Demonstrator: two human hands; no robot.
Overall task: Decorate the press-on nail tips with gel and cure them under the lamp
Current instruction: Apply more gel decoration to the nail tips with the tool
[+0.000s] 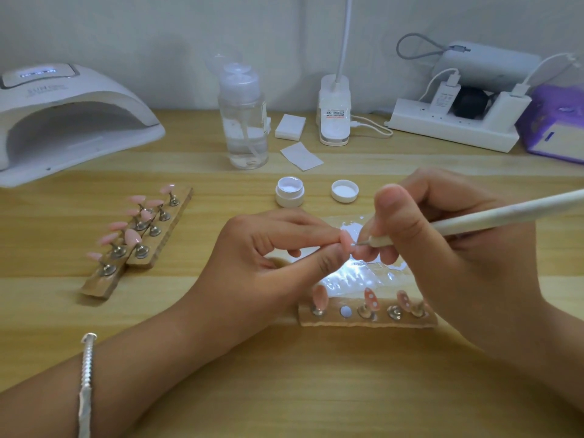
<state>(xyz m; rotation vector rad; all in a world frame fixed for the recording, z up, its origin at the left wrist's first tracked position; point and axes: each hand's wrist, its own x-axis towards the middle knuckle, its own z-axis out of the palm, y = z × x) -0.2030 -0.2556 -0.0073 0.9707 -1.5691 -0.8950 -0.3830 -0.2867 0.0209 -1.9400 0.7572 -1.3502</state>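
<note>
My left hand (268, 257) pinches a pink nail tip (347, 241) between thumb and fingers at the table's centre. My right hand (442, 248) grips a white dotting pen (505, 214), whose metal point touches that tip. Below the hands a wooden holder (366, 320) carries three pink tips on stands; two show white dots (371, 300). An open jar of white gel (289, 191) and its lid (344, 190) stand just behind the hands. A shiny foil palette (357, 275) with white gel smears lies under them. The curing lamp (63, 121) sits at the far left.
Two more wooden holders (139, 241) with several plain pink tips lie at the left. At the back stand a clear pump bottle (243, 121), white wipes (300, 154), a desk lamp base (334, 112), a power strip (455, 124) and a purple box (556, 124).
</note>
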